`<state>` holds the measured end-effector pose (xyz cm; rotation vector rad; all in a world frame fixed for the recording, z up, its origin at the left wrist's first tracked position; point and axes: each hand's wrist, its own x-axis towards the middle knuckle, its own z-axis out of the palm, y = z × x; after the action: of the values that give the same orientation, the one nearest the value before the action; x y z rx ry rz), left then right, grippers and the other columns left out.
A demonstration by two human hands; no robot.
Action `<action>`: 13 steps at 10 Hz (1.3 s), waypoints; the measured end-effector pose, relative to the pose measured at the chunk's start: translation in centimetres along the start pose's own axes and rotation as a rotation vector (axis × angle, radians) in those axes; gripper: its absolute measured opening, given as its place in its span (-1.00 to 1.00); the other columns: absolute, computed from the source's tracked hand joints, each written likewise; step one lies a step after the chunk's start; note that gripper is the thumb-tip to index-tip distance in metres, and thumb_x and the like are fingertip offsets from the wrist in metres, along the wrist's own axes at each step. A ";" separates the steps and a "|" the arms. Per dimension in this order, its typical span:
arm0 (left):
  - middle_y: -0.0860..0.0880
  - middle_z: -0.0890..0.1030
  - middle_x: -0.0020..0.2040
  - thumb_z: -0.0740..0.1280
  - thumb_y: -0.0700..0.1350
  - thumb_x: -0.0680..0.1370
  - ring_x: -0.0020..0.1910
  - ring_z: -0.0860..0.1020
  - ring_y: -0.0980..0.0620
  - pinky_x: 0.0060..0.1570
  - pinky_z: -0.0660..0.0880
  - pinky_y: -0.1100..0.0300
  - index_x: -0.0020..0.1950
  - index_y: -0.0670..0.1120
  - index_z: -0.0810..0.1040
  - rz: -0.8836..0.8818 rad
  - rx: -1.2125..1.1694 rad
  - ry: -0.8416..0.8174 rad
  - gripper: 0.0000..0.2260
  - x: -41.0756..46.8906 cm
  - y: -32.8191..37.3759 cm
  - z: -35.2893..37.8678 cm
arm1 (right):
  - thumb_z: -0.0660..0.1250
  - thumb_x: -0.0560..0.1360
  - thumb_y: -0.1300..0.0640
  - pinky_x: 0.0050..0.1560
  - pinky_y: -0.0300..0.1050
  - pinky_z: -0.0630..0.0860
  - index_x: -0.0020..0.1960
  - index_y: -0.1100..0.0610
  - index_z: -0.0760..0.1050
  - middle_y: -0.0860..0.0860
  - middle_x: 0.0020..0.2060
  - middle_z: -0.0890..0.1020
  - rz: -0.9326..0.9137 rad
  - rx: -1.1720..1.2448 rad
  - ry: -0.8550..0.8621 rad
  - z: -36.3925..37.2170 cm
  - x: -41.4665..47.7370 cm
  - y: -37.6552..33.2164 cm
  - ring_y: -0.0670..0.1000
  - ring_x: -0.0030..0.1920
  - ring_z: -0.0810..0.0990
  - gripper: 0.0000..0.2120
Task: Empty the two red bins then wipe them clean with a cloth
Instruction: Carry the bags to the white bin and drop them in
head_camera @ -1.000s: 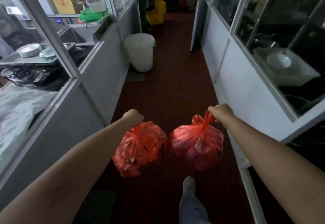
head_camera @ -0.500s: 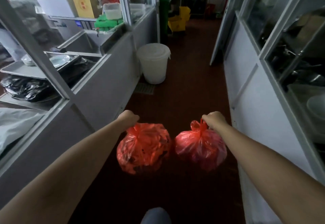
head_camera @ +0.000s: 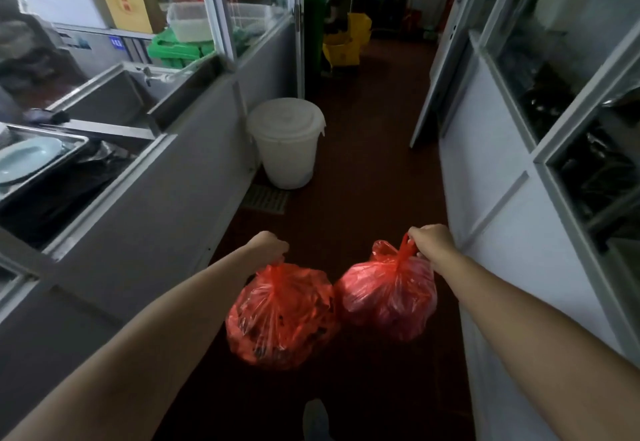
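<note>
A: What is the biggest worry in this narrow corridor with the dark red floor (head_camera: 363, 163)?

B: Room. The grey partition wall (head_camera: 156, 215) on the left and a white one opposite close in. A tall white lidded plastic bucket (head_camera: 286, 142) stands against the grey side, just beside a metal floor grate (head_camera: 265, 199). A swinging load could clip it.

A: And the loads?

B: Two bulging bags of thin, see-through red plastic. The left red bag (head_camera: 280, 316) hangs from the left hand (head_camera: 268, 244) and the right red bag (head_camera: 388, 298) from the right hand (head_camera: 433, 241). Both are clear of the floor and close together between the arms. Dark scraps show through the left one. I'd judge that a snag or something sharp inside could split the film and spill the contents.

A: The grip?

B: On each hand the fingers (head_camera: 415, 236) are curled tight round the bag's gathered neck. A slipping knot is the smallest risk. The red bins are not in view.
</note>
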<state>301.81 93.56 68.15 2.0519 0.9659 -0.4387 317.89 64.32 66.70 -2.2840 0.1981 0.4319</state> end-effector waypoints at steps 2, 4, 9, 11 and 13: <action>-0.03 0.53 -0.32 0.27 -0.17 0.61 -0.40 0.50 0.05 -0.39 0.48 0.25 -0.27 -0.08 0.46 0.008 0.011 0.026 -0.76 9.2 8.1 -4.5 | 0.30 0.45 0.13 -0.04 0.17 0.64 -0.26 0.21 0.63 0.23 -0.26 0.69 -0.005 0.072 0.017 0.2 11.3 -7.0 0.17 -0.29 0.65 -0.79; -0.07 0.55 -0.32 0.28 -0.18 0.60 -0.39 0.52 0.01 -0.40 0.51 0.23 -0.24 -0.13 0.49 0.019 -0.087 0.027 -0.79 22.9 15.5 -6.9 | 0.30 0.47 0.09 -0.01 0.15 0.65 -0.17 0.19 0.66 0.18 -0.21 0.71 -0.035 0.117 -0.002 0.9 24.7 -13.6 0.17 -0.18 0.71 -0.78; 0.00 0.48 -0.55 0.38 -0.17 0.49 -0.61 0.39 0.08 -0.56 0.29 0.32 -0.35 -0.13 0.52 -0.104 -0.265 0.156 -0.79 48.0 34.9 -11.8 | 0.37 0.42 0.20 -0.22 -0.04 0.51 -0.17 0.27 0.65 0.13 -0.28 0.63 0.074 0.205 -0.177 3.7 59.1 -31.0 0.09 -0.28 0.59 -0.87; 0.02 0.46 -0.58 0.35 -0.14 0.55 -0.70 0.36 0.14 -0.63 0.23 0.39 -0.28 -0.14 0.51 -0.129 -0.348 0.154 -0.79 55.3 38.7 -12.6 | 0.33 0.39 0.20 -0.37 -0.10 0.43 -0.22 0.21 0.62 0.12 -0.38 0.58 0.057 0.156 -0.127 4.0 66.8 -34.9 0.04 -0.48 0.48 -0.88; -0.13 0.48 -0.35 0.34 -0.18 0.53 -0.53 0.36 0.03 -0.47 0.27 0.21 -0.19 -0.18 0.54 -0.154 -0.438 0.116 -0.88 61.8 44.2 -12.5 | 0.32 0.40 0.18 -0.35 -0.09 0.43 -0.17 0.22 0.64 0.13 -0.34 0.60 0.016 0.135 -0.197 4.4 76.8 -40.1 0.05 -0.45 0.50 -0.85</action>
<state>375.12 116.32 62.39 1.6274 1.1792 -0.1667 399.22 94.29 63.04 -2.0945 0.1417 0.6295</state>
